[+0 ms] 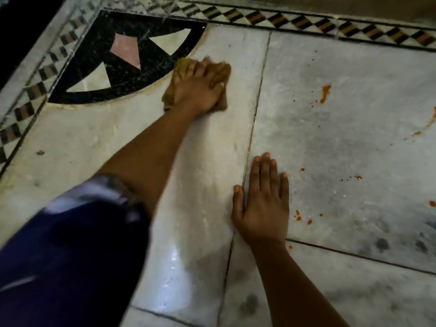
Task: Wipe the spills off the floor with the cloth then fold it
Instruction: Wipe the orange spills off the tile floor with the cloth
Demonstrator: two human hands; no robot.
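Note:
A crumpled yellow-brown cloth [221,74] lies on the white marble floor [203,149] beside a black inlaid corner. My left hand [198,90] presses down on it with fingers spread over the fabric, the arm reaching from the lower left in a dark blue sleeve. Flat on the floor, my right hand [262,204] rests palm down with straight fingers and holds nothing. Orange-red spills dot the grey slab to the right: a streak [325,93], small drops [358,177] and a cluster [298,217] close to my right hand.
A black inlay with pink and cream wedges [127,55] fills the far left corner. A checkered border strip [306,23] runs along the far edge. Another orange smear [427,125] and a drop [431,203] sit at the right edge.

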